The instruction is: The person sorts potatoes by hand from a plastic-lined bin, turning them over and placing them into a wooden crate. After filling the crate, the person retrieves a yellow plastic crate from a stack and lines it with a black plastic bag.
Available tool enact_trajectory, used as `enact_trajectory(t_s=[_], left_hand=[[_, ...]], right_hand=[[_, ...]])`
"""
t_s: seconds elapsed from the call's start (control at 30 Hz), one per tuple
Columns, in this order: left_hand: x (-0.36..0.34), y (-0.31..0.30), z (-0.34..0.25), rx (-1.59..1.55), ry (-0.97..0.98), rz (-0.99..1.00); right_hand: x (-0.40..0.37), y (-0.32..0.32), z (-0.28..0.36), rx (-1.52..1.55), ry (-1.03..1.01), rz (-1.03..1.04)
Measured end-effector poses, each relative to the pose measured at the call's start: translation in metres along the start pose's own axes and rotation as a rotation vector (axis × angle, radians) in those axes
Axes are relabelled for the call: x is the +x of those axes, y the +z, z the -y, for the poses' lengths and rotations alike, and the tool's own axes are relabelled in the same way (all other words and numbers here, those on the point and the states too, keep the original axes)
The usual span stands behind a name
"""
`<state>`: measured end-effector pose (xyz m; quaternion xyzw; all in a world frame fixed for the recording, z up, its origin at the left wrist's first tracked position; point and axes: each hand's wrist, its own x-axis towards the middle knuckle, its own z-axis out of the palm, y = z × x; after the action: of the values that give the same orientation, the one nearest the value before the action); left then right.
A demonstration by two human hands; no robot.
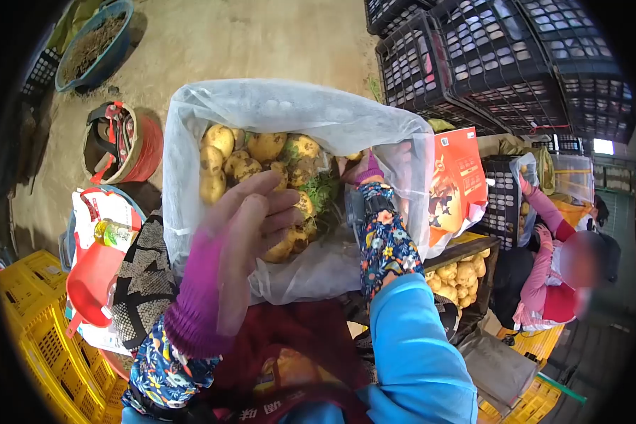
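A crate lined with white translucent sheeting [261, 95] stands in front of me, with dirt-marked yellow potatoes [267, 146] in its left and middle part and a green leafy sprig [322, 189] among them. My left hand [251, 219] is over the near left potatoes, its fingers apart and pointing right, with nothing seen in it. My right hand [364, 168] reaches inside the crate's right part, beside the potatoes. Its fingers are mostly hidden by the cuff and sheeting, so what it holds cannot be made out.
Black crates [502, 63] are stacked back right. A red printed box [458, 177] touches the sheeting's right side. Another crate of potatoes [463, 277] lies near right; a co-worker [544, 275] sits beyond. Yellow crates [56, 339], a red scoop [95, 283] and a bucket [145, 148] are left.
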<state>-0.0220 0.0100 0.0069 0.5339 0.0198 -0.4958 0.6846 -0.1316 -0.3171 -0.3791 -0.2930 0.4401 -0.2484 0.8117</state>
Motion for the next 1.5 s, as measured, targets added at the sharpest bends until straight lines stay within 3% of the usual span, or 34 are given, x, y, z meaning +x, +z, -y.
enact_trajectory(t_s=[0.03,0.13,0.23,0.27,0.37,0.47,0.5,0.57,0.63,0.67,0.73,0.9,0.97,1.07,1.13,1.23,1.33,1.37,1.47,1.5], left_hand=[[0.001,0.0,0.002,0.009,0.012,-0.005],[0.001,-0.002,0.012,0.047,0.022,-0.056],[0.001,-0.007,0.025,0.112,0.001,-0.143],[-0.001,-0.004,0.028,0.13,-0.015,-0.169],[-0.003,-0.007,0.041,0.045,-0.024,-0.177],[-0.001,-0.017,0.039,0.02,-0.06,-0.135],[-0.003,-0.016,0.035,0.003,-0.034,-0.14],[-0.007,-0.01,0.023,-0.027,0.012,-0.155],[0.001,-0.016,0.026,0.116,0.143,-0.114],[0.003,-0.019,0.03,0.185,0.201,-0.098],[-0.002,-0.011,0.019,0.066,0.072,-0.107],[0.005,-0.001,0.014,0.106,-0.029,-0.065],[0.005,0.006,0.012,0.085,-0.094,-0.06],[0.006,-0.001,0.014,0.268,0.033,0.04],[0.004,0.003,0.019,0.194,0.057,-0.008],[0.001,-0.001,0.026,0.206,0.161,0.069],[-0.001,-0.002,0.032,0.189,0.168,0.136],[-0.001,-0.002,0.034,0.168,0.15,0.143],[0.001,-0.007,0.044,0.426,0.332,0.269],[-0.003,-0.003,0.044,0.41,0.312,0.305]], right_hand=[[-0.05,0.05,0.034,0.309,0.28,-0.079],[-0.08,0.05,0.036,0.207,0.652,0.627],[-0.205,0.117,0.056,-0.267,0.613,0.497],[-0.243,0.137,0.064,-0.542,0.49,0.527],[-0.284,0.165,0.058,-1.145,-0.539,0.923],[-0.268,0.181,0.087,-0.74,0.279,0.784],[-0.233,0.161,0.069,-0.635,0.352,0.622],[-0.14,0.093,0.022,-1.416,-0.171,0.48],[-0.1,0.071,0.013,-1.618,-0.421,0.057],[-0.091,0.067,0.018,-1.635,-0.407,0.001],[-0.048,0.049,0.004,-1.843,-0.31,-0.263],[0.006,0.03,0.001,-1.657,0.033,-0.264],[0.003,0.016,0.014,-1.323,0.264,-0.203],[-0.034,0.0,0.044,-0.784,0.605,-0.156],[-0.069,-0.002,0.064,-0.536,0.61,-0.059],[-0.123,0.022,0.09,-0.211,0.386,0.257],[-0.181,0.061,0.142,-0.272,0.41,0.393],[-0.209,0.082,0.158,-0.386,0.372,0.354],[-0.275,0.112,0.196,-0.711,0.177,0.599],[-0.294,0.122,0.204,-0.729,0.204,0.634]])
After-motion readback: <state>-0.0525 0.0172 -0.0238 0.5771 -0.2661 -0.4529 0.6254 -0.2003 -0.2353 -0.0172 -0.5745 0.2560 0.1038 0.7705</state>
